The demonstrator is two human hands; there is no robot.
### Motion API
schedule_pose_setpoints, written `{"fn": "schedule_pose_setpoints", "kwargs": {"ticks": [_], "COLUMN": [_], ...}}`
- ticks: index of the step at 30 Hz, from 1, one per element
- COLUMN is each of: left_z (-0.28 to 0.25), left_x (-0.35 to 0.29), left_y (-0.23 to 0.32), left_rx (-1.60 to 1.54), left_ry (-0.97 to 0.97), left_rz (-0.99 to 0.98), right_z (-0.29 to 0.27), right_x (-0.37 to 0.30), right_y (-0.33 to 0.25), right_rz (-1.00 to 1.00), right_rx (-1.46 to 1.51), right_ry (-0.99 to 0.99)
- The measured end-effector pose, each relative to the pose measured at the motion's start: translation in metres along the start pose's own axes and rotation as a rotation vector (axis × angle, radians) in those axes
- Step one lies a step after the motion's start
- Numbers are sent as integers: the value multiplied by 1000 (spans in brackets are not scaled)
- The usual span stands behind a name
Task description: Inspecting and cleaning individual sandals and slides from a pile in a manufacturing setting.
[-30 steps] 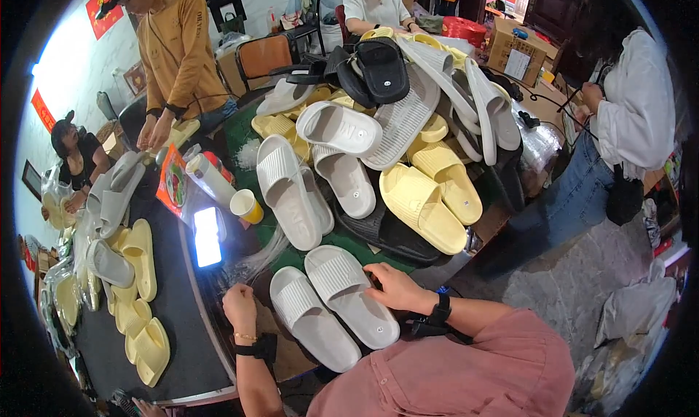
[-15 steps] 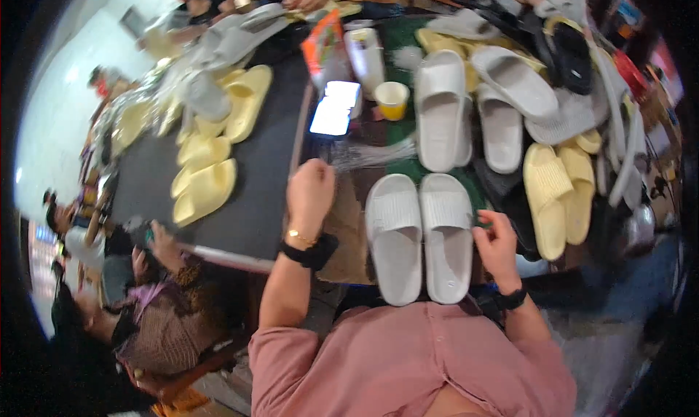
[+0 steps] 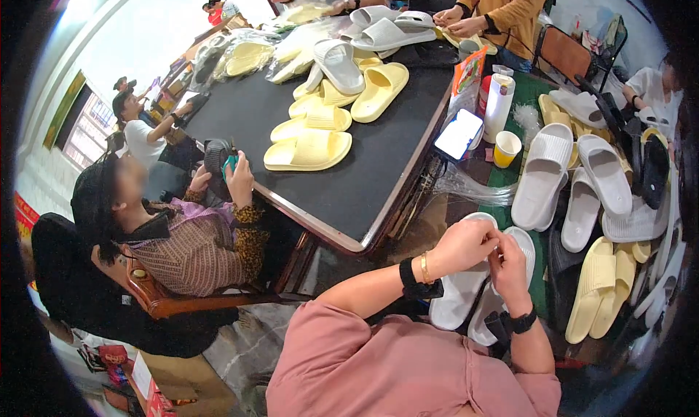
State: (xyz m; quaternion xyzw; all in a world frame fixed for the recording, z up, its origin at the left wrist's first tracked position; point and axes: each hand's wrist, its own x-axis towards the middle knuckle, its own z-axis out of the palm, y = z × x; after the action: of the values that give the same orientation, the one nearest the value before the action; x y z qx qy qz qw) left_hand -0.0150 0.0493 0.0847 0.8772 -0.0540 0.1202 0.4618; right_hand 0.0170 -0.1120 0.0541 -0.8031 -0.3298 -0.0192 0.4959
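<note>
My left hand (image 3: 466, 246), with a black band and a gold bracelet at the wrist, and my right hand (image 3: 510, 265), with a black watch, meet fingertip to fingertip just above a pair of white slippers (image 3: 457, 304). The slippers lie side by side at the near edge of the green surface (image 3: 514, 177). The fingers of both hands are curled closed and touch each other. Whether something small is pinched between them is too small to tell.
More white slippers (image 3: 542, 173) and yellow ones (image 3: 595, 286) lie to the right. A phone (image 3: 459, 133), a yellow cup (image 3: 506, 148) and a white bottle (image 3: 499, 104) stand beyond. Yellow slippers (image 3: 309, 149) cover the black table (image 3: 364, 184). A seated person (image 3: 182, 235) works at left.
Both hands have lifted off the white slippers and come together above them. The view has swung, so the table and slippers now sit differently in the picture.
</note>
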Motion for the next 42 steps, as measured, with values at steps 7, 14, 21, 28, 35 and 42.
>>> {"fn": "schedule_pose_setpoints", "kwargs": {"ticks": [7, 14, 21, 28, 35, 42], "left_z": [-6, 7, 29, 39, 37, 33], "left_x": [20, 55, 81, 96, 91, 91], "left_y": [-37, -93, -126, -150, -151, -141], "left_rx": [-276, 622, 711, 757, 766, 763], "left_ry": [11, -143, -235, -277, -247, -263], "left_rz": [-91, 195, 259, 211, 195, 153], "right_z": [5, 6, 8, 6, 2, -20], "right_x": [5, 3, 0, -9, -29, -41], "right_y": [17, 13, -5, -30, -53, -64], "right_rz": [38, 74, 30, -72, -353, -339], "right_rx": [42, 96, 67, 42, 267, 602], "right_ry": [14, 27, -46, -150, -392, -689]}}
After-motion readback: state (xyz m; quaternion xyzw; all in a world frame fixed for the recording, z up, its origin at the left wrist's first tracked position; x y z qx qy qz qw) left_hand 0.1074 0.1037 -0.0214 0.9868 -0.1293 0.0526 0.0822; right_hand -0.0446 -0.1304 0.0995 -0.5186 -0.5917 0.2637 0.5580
